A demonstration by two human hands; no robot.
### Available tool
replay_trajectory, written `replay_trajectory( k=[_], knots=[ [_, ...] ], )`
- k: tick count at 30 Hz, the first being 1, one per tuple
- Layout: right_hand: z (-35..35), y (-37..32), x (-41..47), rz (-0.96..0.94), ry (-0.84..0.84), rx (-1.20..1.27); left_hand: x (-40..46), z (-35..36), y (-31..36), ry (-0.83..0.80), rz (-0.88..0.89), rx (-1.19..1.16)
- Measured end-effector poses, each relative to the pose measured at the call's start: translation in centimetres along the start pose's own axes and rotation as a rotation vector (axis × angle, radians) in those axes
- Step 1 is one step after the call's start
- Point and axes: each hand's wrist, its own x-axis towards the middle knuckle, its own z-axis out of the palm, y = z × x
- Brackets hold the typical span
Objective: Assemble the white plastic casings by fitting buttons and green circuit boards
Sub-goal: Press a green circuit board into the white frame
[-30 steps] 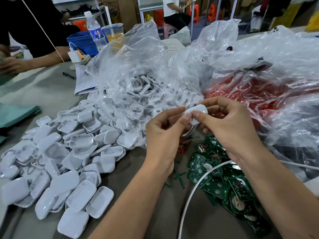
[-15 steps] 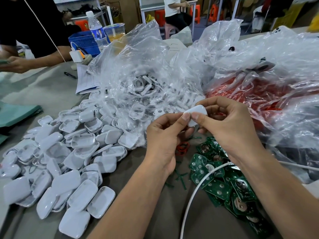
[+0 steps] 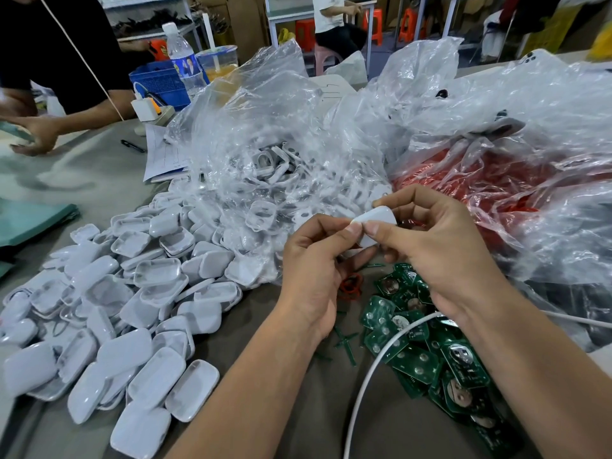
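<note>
Bare table strip (image 3: 205, 332) between casing heap (image 3: 109, 309) and circuit boards (image 3: 417, 352).

Both forearms reach forward, hands raised and meeting. The left hand (image 3: 314, 270) and right hand (image 3: 440, 253) pinch one white casing (image 3: 376, 226) between thumbs and curled fingers, thumb tips nearly touching.

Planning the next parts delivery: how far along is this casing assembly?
Done: cannot tell; no finished units are distinguishable. In hand: left hand and right hand pinch one white casing. Left: a heap of white casings and a pile of green circuit boards.
</note>
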Motion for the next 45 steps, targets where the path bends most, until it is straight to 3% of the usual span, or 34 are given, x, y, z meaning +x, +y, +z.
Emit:
replay_trajectory(
  k=[25,35,45],
  knots=[
    [0.7,0.1,-0.2,-0.109,0.055,-0.139,0.3,0.0,0.1,0.023,-0.059,-0.069],
    [0.9,0.0,-0.5,-0.273,0.179,-0.411,0.1,0.4,0.0,0.081,-0.039,-0.09],
    [0.8,0.2,-0.4,-0.228,0.152,-0.341,0.0,0.4,-0.2,0.088,-0.012,-0.098]
  ],
)
